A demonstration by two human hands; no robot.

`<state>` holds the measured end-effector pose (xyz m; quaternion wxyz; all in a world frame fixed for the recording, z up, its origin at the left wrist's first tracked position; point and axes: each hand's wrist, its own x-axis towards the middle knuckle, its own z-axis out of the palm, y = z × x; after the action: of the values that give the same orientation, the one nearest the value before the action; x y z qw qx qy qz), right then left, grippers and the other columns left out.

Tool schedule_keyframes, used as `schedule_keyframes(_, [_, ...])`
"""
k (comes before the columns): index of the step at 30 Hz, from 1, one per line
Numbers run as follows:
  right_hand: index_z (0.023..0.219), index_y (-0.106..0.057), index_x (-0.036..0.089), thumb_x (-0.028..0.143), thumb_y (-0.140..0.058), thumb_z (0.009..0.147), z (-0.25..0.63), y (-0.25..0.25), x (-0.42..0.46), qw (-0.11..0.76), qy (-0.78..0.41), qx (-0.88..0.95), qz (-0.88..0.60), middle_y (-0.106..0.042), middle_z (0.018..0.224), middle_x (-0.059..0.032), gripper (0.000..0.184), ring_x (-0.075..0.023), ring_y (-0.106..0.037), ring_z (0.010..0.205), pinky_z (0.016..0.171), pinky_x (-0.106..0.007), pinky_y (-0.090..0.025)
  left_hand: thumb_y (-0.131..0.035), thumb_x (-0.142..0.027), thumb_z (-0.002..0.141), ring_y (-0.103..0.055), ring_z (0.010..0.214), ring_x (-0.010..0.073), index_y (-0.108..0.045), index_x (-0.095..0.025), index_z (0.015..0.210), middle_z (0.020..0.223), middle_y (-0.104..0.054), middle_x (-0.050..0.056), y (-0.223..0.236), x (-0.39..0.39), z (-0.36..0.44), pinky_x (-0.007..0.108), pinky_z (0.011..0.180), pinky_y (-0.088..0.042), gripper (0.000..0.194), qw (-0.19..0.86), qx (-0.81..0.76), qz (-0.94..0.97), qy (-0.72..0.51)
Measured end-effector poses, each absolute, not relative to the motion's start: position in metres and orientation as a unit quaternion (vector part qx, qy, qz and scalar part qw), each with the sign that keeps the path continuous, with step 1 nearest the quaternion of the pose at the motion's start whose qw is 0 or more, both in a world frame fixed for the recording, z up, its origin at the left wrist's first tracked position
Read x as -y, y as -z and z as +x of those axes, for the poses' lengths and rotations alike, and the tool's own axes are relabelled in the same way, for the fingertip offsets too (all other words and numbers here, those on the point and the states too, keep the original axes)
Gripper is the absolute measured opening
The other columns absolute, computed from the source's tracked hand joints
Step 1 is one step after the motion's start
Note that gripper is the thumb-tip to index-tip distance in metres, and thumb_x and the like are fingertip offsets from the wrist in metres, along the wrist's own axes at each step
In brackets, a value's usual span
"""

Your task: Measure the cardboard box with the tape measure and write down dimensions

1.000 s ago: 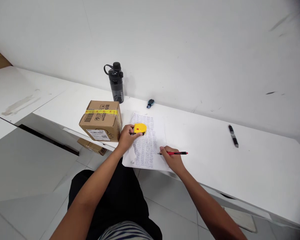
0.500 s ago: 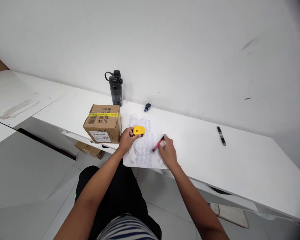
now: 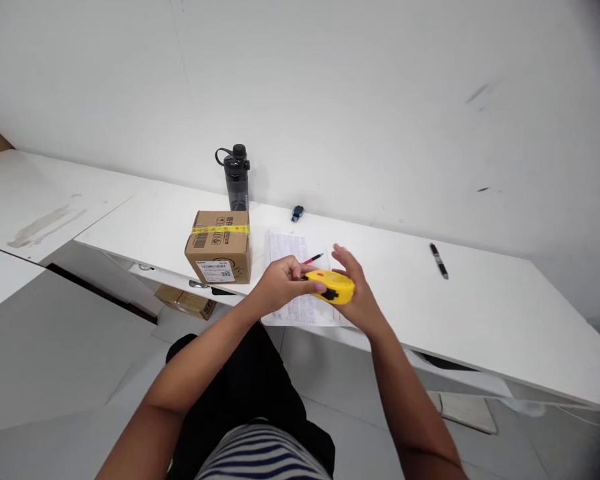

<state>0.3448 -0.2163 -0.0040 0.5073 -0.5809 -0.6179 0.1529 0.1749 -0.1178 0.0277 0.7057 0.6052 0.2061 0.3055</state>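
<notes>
Both hands are raised together above the front edge of the white table (image 3: 480, 300). A yellow tape measure (image 3: 331, 287) with a black clip is held between them. My left hand (image 3: 281, 280) pinches its left end. My right hand (image 3: 357, 293) cups it from the right and also keeps a red pen (image 3: 312, 259), whose tip sticks out behind the left fingers. Under the hands lies a printed sheet of paper (image 3: 293, 250).
A taped cardboard box (image 3: 220, 247) stands left of the paper. A black water bottle (image 3: 237, 177) and a small dark blue object (image 3: 297, 213) are near the wall. A black marker (image 3: 439, 261) lies to the right. Another box (image 3: 187, 301) sits on the floor.
My left hand lifted the tape measure off the paper and brought it toward me. My right hand left the paper with the pen and closed onto the tape measure.
</notes>
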Motion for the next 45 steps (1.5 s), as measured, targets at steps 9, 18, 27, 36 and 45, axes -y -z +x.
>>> schedule_keyframes(9, [0.104, -0.065, 0.027, 0.047, -0.076, 0.069, 0.372, -0.081, 0.23, 0.414, -0.113, 0.653, -0.624, -0.069, 0.106, -0.0065, 0.042, -0.027, -0.066, 0.093, 0.079, -0.041, -0.054, -0.082, -0.035, 0.064, -0.067, 0.077, 0.0187, -0.048, -0.017, 0.064, 0.083, -0.07, 0.007, -0.095, 0.094, 0.135, 0.036, 0.072, -0.057, 0.038, 0.683, -0.237, 0.657, -0.213])
schedule_keyframes(18, [0.093, -0.065, 0.025, 0.045, -0.082, 0.061, 0.412, -0.05, 0.224, 0.597, -0.167, 0.543, -0.567, -0.067, 0.097, -0.0051, 0.041, -0.0272, -0.062, 0.095, 0.083, -0.046, -0.052, -0.075, -0.016, 0.071, -0.054, 0.054, 0.0099, -0.055, -0.018, 0.069, 0.06, -0.052, -0.001, -0.094, 0.0, 0.033, 0.027, 0.055, -0.055, 0.019, 0.63, -0.431, 0.514, -0.391])
schedule_keyframes(27, [0.101, -0.057, 0.024, 0.046, -0.077, 0.067, 0.369, -0.02, 0.173, 0.652, -0.28, 0.491, -0.505, -0.063, 0.093, -0.0011, 0.045, -0.0133, -0.057, 0.065, 0.059, -0.03, -0.05, -0.062, -0.02, 0.08, -0.058, 0.07, 0.0122, -0.056, -0.015, 0.093, 0.08, -0.061, 0.001, -0.101, -0.023, 0.036, 0.03, 0.075, -0.046, 0.015, 0.4, -0.509, 0.597, -0.474])
schedule_keyframes(36, [0.109, -0.06, 0.022, 0.043, -0.078, 0.067, 0.318, -0.029, 0.177, 0.513, -0.285, 0.559, -0.586, -0.067, 0.101, -0.0046, 0.05, -0.0211, -0.063, 0.088, 0.077, -0.036, -0.052, -0.06, -0.024, 0.078, -0.055, 0.095, 0.0296, -0.058, -0.024, 0.081, 0.081, -0.063, 0.006, -0.051, -0.022, 0.051, 0.041, 0.085, -0.043, 0.003, 0.166, -0.502, 0.741, -0.414])
schedule_keyframes(45, [0.119, -0.059, 0.022, 0.046, -0.073, 0.074, 0.284, -0.001, 0.184, 0.492, -0.319, 0.542, -0.602, -0.069, 0.111, -0.0082, 0.053, -0.0295, -0.064, 0.101, 0.093, -0.049, -0.05, -0.06, -0.02, 0.076, -0.061, 0.062, 0.0203, -0.056, -0.019, 0.091, 0.071, -0.062, 0.003, -0.059, -0.042, 0.022, 0.035, 0.063, -0.05, 0.016, 0.38, -0.557, 0.623, -0.396])
